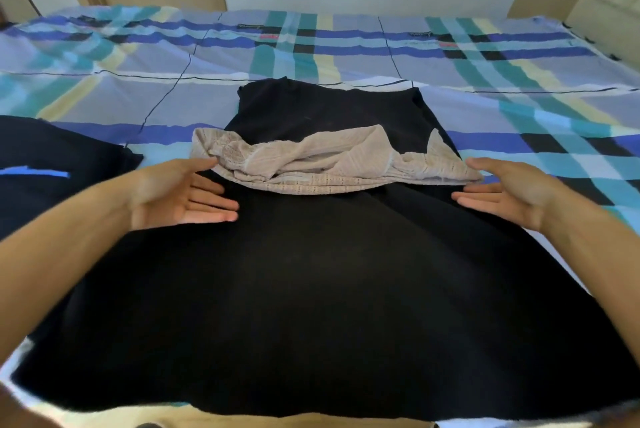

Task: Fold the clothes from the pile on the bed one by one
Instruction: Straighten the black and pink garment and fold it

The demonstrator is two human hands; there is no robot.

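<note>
A large black garment [311, 289] lies spread flat on the bed, wide near me and narrowing toward the far end. A bunched beige lace piece [329, 160] lies across its middle. My left hand [180, 192] hovers palm inward at the left end of the beige piece, fingers straight, thumb near the fabric. My right hand [498, 188] mirrors it at the right end, fingers straight and pointing inward. Neither hand grips anything.
The bed [346, 46] carries a plaid sheet in blue, teal and yellow. Another dark garment [52, 167] with a blue stripe lies at the left edge. Walls and a wooden frame stand behind the bed; a pale cabinet [609, 4] stands at the far right.
</note>
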